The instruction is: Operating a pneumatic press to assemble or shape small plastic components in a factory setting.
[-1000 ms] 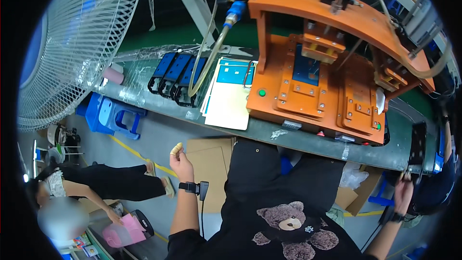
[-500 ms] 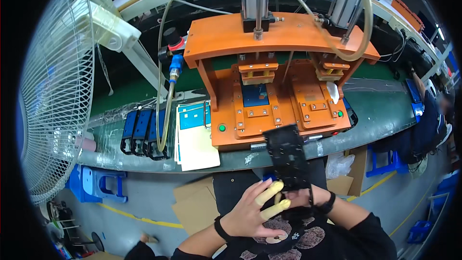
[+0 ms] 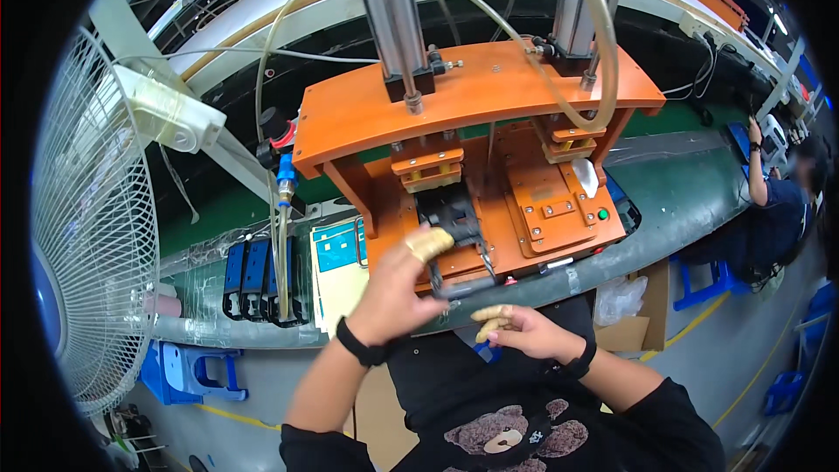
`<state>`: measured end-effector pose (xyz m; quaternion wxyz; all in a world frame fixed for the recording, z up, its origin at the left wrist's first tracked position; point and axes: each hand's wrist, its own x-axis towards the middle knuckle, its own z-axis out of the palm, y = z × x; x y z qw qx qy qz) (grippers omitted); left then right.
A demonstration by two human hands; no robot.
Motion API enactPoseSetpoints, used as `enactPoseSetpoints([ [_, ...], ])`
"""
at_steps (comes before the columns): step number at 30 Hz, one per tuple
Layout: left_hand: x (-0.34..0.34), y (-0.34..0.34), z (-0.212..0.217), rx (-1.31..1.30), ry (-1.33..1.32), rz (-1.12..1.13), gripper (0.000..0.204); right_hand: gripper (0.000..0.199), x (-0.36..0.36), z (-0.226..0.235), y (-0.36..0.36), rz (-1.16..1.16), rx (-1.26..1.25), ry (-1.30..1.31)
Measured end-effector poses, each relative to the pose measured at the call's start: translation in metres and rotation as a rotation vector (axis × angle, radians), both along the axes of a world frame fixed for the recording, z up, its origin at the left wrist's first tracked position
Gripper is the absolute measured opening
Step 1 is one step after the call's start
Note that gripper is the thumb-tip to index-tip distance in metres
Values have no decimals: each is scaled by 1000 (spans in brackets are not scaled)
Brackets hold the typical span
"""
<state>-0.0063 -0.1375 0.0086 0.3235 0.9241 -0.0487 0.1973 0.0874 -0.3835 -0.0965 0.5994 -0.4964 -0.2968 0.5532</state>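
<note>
– While the near end of the black frame (image 3: 454, 214) is blurred, can seating be judged?
– Not fully. It is seen lying on the left side of the orange press (image 3: 476, 83), near end projecting over the base's front edge. Flat or slightly tilted: cannot be told.
– Hands?
– Left hand (image 3: 393, 288) is laid across the frame's left side, thumb spread well away from the fingers (image 3: 431, 245). Whether the frame is gripped or just steadied cannot be told. Right hand (image 3: 537, 336) is held apart, before the worktop (image 3: 682, 175); fingers loosely bent, nothing seen held.
– Good practice?
– Frame should be squared up and pressed evenly; the right hand could be used on the opposite edge. Fingers should be kept out from under the press head (image 3: 428, 162), sited near the far end.
– Surroundings?
– A white piece (image 3: 585, 177) is seen at the press's right. Sheets (image 3: 341, 275) and blue-topped units (image 3: 256, 271) are laid out to the left; a fan (image 3: 96, 236) is placed beyond.
</note>
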Motion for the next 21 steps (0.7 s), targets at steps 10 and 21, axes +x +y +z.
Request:
enactPoseSetpoints([
  [10, 31, 33, 28, 298, 248, -55, 65, 33, -12, -45, -68, -174, -170, -36],
  [21, 7, 28, 16, 108, 193, 8, 89, 38, -16, -40, -35, -16, -187, -200],
])
